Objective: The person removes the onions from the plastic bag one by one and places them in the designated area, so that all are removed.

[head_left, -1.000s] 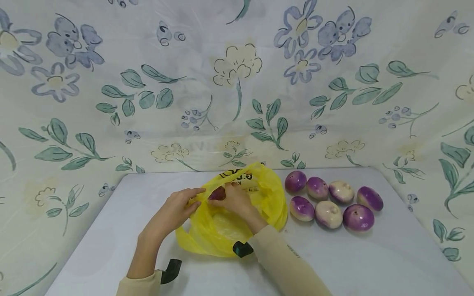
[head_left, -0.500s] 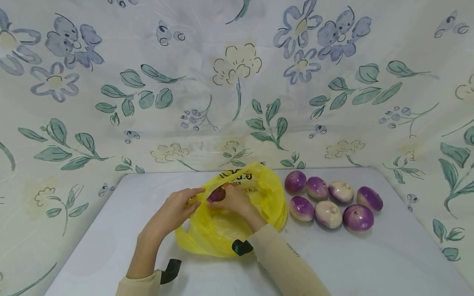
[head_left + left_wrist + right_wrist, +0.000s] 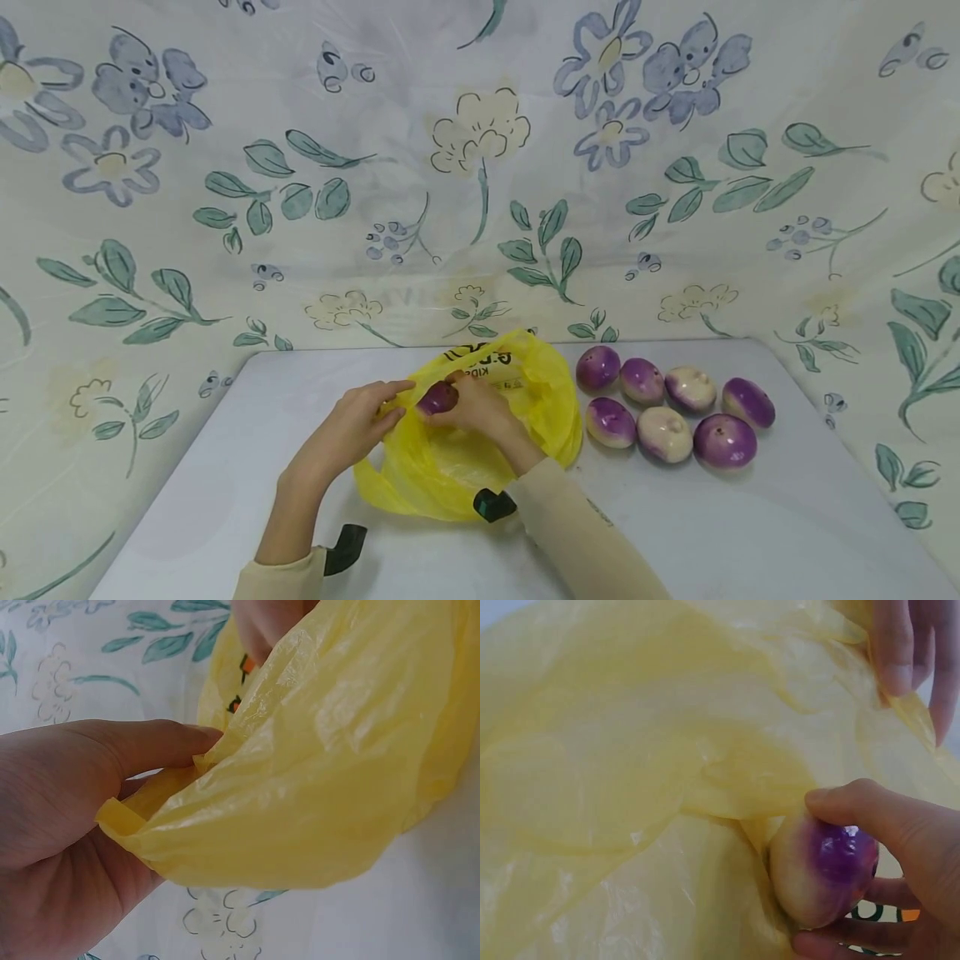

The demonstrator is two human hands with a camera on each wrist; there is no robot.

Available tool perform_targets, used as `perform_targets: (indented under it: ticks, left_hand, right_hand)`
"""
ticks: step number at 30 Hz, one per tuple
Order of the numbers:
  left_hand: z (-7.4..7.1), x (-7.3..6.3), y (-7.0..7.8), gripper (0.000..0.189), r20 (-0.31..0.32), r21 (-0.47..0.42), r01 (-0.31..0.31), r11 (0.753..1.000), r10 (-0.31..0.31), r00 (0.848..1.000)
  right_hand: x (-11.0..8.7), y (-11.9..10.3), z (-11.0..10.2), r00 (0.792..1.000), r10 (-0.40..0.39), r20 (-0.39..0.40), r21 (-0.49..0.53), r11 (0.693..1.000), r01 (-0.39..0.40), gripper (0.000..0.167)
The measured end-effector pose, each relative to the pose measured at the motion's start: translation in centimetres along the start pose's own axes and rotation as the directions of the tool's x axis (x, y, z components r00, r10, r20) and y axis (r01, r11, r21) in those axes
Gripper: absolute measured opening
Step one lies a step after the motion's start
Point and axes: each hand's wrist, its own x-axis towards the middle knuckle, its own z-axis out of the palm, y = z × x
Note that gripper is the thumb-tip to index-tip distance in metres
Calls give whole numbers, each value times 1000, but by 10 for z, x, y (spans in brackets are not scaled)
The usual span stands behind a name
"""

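Note:
A yellow plastic bag (image 3: 416, 487) with dark printing lies on the table, its mouth spread wide. My left hand (image 3: 356, 425) pinches the bag's left rim; in the left wrist view the thumb (image 3: 176, 742) presses the plastic, and the bag covers part of the fingers. Inside the mouth, my right hand (image 3: 480, 408) grips a purple-and-cream turnip (image 3: 438, 398). The right wrist view shows the thumb over the turnip (image 3: 821, 870) and the fingers curled beneath it, with yellow plastic around it. Whether other things lie deeper in the bag cannot be seen.
Several more purple-and-cream turnips (image 3: 666, 435) stand in two loose rows to the right of the bag. The white table (image 3: 187, 500) backs onto a floral-patterned cloth (image 3: 420, 167). Black wrist pieces (image 3: 345, 550) stick out beside both cuffs.
The turnip in my right hand shows more fully in the bag's mouth, where the rim and fingers hid more of it before. My left hand keeps its place on the rim.

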Motion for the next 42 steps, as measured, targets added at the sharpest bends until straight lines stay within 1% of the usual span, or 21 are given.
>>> perform_targets:
  ticks: [3,7,11,14,16,20,26,32,42]
  left_hand:
    - [0,0,0,42,1,0,3,1000,-3,1000]
    - [0,0,1,42,3,0,5,1000,-5,1000]
    - [1,0,0,41,-1,-8,1,1000,-1,1000]
    - [2,0,0,40,-8,-6,-15,1000,14,1000]
    - [2,-1,0,40,-11,-5,-20,1000,19,1000]
    - [3,-1,0,40,-13,2,-24,1000,24,1000]
    - [2,-1,0,40,-14,8,-21,1000,21,1000]
    - [3,-1,-2,40,-20,14,-34,999,35,999]
    - [3,-1,-1,40,-13,15,-19,1000,19,1000]
  right_hand:
    - [-3,1,-1,1000,19,8,-9,1000,-19,74]
    - [-8,1,-4,1000,16,22,-16,1000,-16,73]
    - [-14,1,-8,1000,-13,28,-24,1000,13,69]
    - [-19,2,-10,999,-41,25,-35,999,42,69]
    - [-23,3,-11,998,-62,21,-54,997,63,70]
    - [-28,6,-13,997,-78,15,-102,992,79,73]
    - [-35,8,-17,999,-48,26,-136,989,51,75]
    - [-39,8,-22,999,-11,38,-164,986,17,79]
    - [-58,3,-42,1000,-28,5,-152,988,28,82]
